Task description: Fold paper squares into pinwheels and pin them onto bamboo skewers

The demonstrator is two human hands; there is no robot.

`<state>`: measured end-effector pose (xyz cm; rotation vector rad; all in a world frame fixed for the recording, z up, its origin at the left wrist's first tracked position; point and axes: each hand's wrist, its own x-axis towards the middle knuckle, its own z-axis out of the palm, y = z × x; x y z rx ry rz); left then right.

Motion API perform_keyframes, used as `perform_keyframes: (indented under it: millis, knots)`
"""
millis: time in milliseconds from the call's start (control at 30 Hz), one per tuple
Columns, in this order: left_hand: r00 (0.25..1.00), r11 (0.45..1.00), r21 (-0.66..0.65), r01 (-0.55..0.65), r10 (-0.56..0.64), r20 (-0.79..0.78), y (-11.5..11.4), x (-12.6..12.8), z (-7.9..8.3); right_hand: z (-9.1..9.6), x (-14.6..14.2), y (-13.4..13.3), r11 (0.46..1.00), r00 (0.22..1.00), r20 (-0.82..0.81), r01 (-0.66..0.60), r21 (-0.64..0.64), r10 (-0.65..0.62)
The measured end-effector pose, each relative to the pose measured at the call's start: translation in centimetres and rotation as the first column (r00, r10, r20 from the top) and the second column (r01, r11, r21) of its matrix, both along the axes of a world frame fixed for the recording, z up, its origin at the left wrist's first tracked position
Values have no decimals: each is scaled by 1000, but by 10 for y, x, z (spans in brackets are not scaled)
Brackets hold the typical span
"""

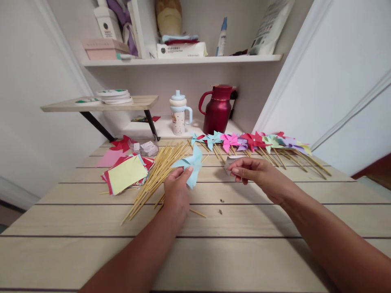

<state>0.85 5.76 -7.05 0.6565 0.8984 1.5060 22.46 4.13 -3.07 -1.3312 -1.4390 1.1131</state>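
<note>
Our left hand (177,189) pinches the pinwheel (193,162), our right hand (255,171) a grey sheet (229,163); we should not crush the blades (197,154).

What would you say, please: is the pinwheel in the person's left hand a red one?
No, the pinwheel pinched between the left hand's thumb and fingers is light blue.

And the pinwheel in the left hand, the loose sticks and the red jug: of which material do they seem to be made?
Blue pinwheel in the left hand: probably matte paper, judging by its thin, creased blades. Loose sticks: likely bamboo or wood, unpainted, from their straw-yellow colour. Red jug: glossy body, perhaps coated metal, given its bright sheen; plastic remains possible.
</note>
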Motion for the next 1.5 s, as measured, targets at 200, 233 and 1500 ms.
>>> perform_keyframes:
  millis: [200, 233, 1500]
  knots:
    - [989, 989, 12, 144, -145, 41, -2, 1, 7, 3, -29, 8, 976, 985, -106, 150, 155, -135]
    - [981, 983, 13, 185, -185, 50, -4, 2, 8, 3, -33, 9, 969, 983, -109, 167, 182, -149]
    - [976, 971, -144, 191, -203, -75, -24, 16, 7, -26, -47, -2, 997, 998, -48, 54, 57, -51]
